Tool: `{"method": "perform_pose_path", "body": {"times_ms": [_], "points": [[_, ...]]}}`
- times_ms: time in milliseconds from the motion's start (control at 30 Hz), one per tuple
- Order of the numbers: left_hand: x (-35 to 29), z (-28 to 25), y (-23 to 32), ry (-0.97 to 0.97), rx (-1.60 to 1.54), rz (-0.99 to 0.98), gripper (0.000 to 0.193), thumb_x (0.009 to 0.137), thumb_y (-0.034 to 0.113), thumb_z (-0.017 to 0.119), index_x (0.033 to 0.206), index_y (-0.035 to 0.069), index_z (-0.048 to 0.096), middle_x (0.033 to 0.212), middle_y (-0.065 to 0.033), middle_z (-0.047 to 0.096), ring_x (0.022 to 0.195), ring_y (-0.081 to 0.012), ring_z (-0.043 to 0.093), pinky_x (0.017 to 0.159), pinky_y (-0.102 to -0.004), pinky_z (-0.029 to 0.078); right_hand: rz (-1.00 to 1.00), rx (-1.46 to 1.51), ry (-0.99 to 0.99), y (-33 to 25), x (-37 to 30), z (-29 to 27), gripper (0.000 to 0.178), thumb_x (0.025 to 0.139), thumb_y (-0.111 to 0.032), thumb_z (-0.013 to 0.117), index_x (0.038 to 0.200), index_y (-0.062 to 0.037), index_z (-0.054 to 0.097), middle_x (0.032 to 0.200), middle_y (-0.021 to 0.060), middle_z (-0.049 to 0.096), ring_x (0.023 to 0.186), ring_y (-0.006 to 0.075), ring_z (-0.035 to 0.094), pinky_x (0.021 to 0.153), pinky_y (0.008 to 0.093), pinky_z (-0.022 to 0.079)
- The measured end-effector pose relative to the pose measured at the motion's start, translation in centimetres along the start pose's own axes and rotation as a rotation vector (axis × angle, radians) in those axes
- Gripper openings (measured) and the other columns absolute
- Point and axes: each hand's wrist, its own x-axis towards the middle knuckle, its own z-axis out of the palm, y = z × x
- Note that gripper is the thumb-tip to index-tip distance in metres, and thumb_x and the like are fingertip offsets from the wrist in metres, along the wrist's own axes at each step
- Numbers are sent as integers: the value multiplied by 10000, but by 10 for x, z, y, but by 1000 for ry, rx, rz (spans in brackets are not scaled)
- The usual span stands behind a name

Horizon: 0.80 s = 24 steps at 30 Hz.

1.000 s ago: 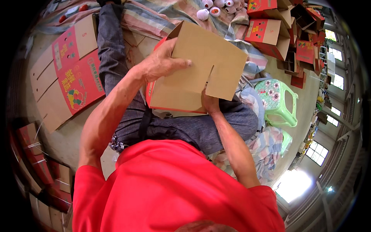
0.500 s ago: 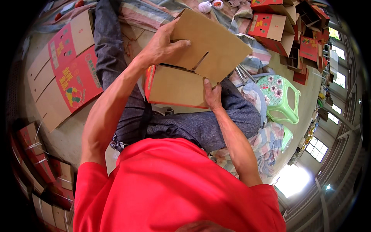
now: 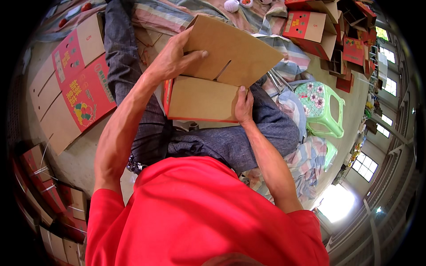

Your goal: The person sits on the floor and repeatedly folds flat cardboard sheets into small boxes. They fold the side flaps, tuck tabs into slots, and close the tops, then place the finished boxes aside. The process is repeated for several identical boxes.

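A cardboard box (image 3: 202, 101) with red on its outer sides rests on my crossed legs. Above it tilts a large brown cardboard panel (image 3: 235, 46) with a slit rising from its lower edge. My left hand (image 3: 174, 57) grips the panel's left side, thumb on the near face and fingers behind. At the box's right end, my right hand (image 3: 244, 105) is closed, thumb up against the panel's lower edge; its other fingers are partly hidden. Whether the panel is joined to the box or separate, I cannot tell.
Flat red and brown cardboard sheets (image 3: 84, 80) lie at my left. Bundled cardboard (image 3: 49, 190) is stacked at the lower left. Folded-up boxes (image 3: 310, 31) are piled at the far right, beyond a green stool (image 3: 326, 111). Striped cloth (image 3: 155, 17) covers the floor ahead.
The panel and my left hand have shifted slightly left and down. The panel's lower edge now sits closer along the box, and the gap at the slit looks narrower.
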Motion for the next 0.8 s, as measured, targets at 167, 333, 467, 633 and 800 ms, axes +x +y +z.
{"method": "perform_pose_path", "body": {"times_ms": [167, 333, 467, 633, 800], "points": [[-10, -8, -1, -98, -2, -37, 482, 967, 92, 737, 1410, -14, 582, 1251, -163, 740, 1126, -247, 687, 1025, -394, 531, 39, -4, 9, -5, -5, 2, 548, 1105, -386, 497, 1389, 74, 587, 1332, 262, 679, 1249, 381, 628, 1073, 434, 456], [-17, -14, 2, -132, 5, -7, 409, 971, 93, 735, 1348, -13, 616, 1180, -126, 749, 1072, -199, 676, 974, -374, 543, 48, 27, -21, -8, -8, 3, 549, 1104, -388, 496, 1392, 69, 592, 1334, 251, 679, 1259, 367, 624, 1085, 425, 449], [-23, -22, 5, -149, 0, 6, 353, 970, 107, 743, 1286, -19, 648, 1099, -75, 746, 999, -111, 638, 912, -331, 553, 50, -8, -34, -6, -9, 4, 563, 1102, -391, 496, 1418, 67, 580, 1371, 237, 658, 1311, 335, 596, 1118, 413, 429], [-35, -28, 0, -138, 28, 49, 368, 968, 108, 732, 1299, -24, 640, 1094, -107, 750, 992, -138, 659, 903, -338, 556, 67, 85, -152, -17, -4, -6, 703, 1038, -288, 646, 1589, 47, 368, 1552, 219, 514, 1432, 326, 493, 1176, 416, 391], [-45, -29, -6, -107, 21, 115, 399, 967, 103, 726, 1335, -18, 635, 1173, -128, 768, 1062, -160, 697, 940, -349, 561, -378, -419, -34, -99, 36, -54, 1125, 801, -315, 909, 1658, -11, 247, 1637, 193, 427, 1498, 379, 415, 1215, 462, 363]]}}
